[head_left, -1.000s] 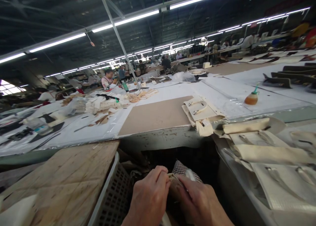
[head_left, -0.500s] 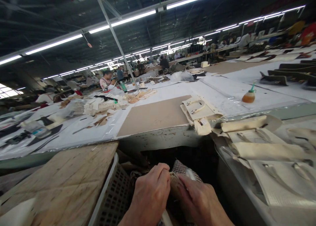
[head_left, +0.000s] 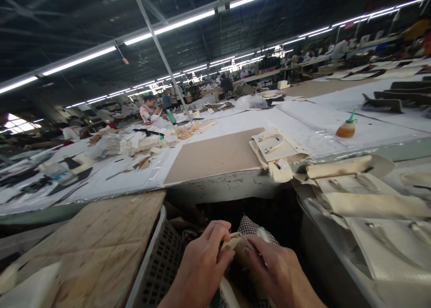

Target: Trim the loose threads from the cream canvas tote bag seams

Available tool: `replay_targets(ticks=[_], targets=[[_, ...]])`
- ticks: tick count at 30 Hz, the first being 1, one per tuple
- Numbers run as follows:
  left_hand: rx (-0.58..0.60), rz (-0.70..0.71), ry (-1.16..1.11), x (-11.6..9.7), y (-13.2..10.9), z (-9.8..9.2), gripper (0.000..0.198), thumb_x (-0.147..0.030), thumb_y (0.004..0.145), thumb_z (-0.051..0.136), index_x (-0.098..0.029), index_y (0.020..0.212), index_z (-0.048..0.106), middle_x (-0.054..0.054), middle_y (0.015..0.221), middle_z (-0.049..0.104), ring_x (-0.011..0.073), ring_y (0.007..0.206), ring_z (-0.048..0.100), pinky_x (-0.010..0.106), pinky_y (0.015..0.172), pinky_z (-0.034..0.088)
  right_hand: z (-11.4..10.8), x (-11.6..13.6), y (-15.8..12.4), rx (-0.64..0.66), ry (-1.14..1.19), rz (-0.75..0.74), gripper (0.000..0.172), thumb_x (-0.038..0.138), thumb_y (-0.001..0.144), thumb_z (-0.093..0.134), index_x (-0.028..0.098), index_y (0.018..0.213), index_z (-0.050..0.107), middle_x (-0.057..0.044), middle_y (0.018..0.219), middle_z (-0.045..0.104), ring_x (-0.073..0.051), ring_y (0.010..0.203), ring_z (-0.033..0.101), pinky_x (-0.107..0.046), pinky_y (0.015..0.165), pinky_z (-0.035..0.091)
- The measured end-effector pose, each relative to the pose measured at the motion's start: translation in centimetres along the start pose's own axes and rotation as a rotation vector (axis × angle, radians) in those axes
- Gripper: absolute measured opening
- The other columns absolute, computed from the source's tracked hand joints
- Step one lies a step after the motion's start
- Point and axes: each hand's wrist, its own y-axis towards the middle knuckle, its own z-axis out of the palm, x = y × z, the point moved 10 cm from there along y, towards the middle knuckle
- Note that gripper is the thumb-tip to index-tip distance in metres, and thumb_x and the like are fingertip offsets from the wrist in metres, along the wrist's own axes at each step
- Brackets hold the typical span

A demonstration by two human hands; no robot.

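My left hand (head_left: 204, 261) is curled round the left edge of a cream bag piece (head_left: 237, 242), low in the middle of the head view. On the piece's right side, my right hand (head_left: 278, 265) grips with its thumb along the upper edge. The lower part of the piece lies between my wrists and is partly hidden by the hands. Just behind them a checked cloth (head_left: 248, 226) shows, possibly a cushion or a garment in my lap.
A plastic basket (head_left: 148, 272) and a wooden board (head_left: 101, 236) flank me on the left. Cream bags with handles (head_left: 387, 240) lie stacked at right. Ahead, the long table (head_left: 222, 124) bears a brown sheet (head_left: 215, 155), a folded cream bag (head_left: 279, 146) and a glue bottle (head_left: 346, 128).
The fingers of my left hand have loosened and shifted along the cream piece, and more of its top edge shows. My hands are slightly farther apart. The camera has turned a little.
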Motion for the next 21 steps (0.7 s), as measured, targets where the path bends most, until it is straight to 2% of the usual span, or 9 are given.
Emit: replay_targets(ticks=[6,11,14,17,21], targets=[[-0.153,0.179,0.170,-1.2,-1.0,-0.2,0.015,-0.010,0.093,0.046,-0.021,0.096,0.054,0.008,0.124,0.063,0.0184,0.099,0.070,0.029,0.079,0.058,-0.2,0.8,0.3,-0.049,-0.073,-0.027,0.035,0.032,0.103,0.029,0.023,0.104,0.063,-0.001,0.082,0.076,-0.019,0.066,0.074,-0.025,0.059,0.054],[-0.297,0.282,0.284,-2.7,-1.5,-0.8,0.018,-0.011,0.096,0.040,-0.019,0.092,0.056,0.009,0.108,0.069,0.0172,0.082,0.073,0.025,0.068,0.058,0.3,1.0,-0.1,-0.036,-0.122,-0.079,0.027,0.026,0.102,0.033,0.021,0.111,0.058,-0.001,0.082,0.075,-0.018,0.066,0.074,-0.025,0.056,0.053],[-0.281,0.253,0.382,-3.0,-1.3,-0.7,0.021,-0.005,0.091,0.040,-0.018,0.087,0.056,0.007,0.100,0.070,0.0166,0.072,0.072,0.024,0.058,0.056,1.0,0.9,-0.4,-0.005,-0.132,-0.119,0.024,0.023,0.102,0.035,0.021,0.117,0.054,-0.001,0.083,0.074,-0.017,0.068,0.073,-0.023,0.059,0.052],[-0.244,0.220,0.450,-3.1,-0.9,-0.6,0.021,-0.001,0.084,0.042,-0.018,0.083,0.055,0.005,0.093,0.069,0.0182,0.063,0.068,0.029,0.053,0.055,1.2,0.9,-0.5,-0.002,-0.146,-0.127,0.022,0.022,0.102,0.035,0.021,0.115,0.053,0.000,0.082,0.073,-0.016,0.067,0.072,-0.023,0.058,0.050],[-0.249,0.358,0.357,-4.3,-0.6,-1.0,0.021,0.001,0.079,0.044,-0.017,0.075,0.054,0.008,0.099,0.067,0.0212,0.079,0.065,0.036,0.071,0.058,0.9,1.2,-0.2,-0.005,-0.133,-0.113,0.020,0.021,0.101,0.035,0.023,0.109,0.053,0.001,0.081,0.073,-0.015,0.066,0.072,-0.022,0.055,0.047]])
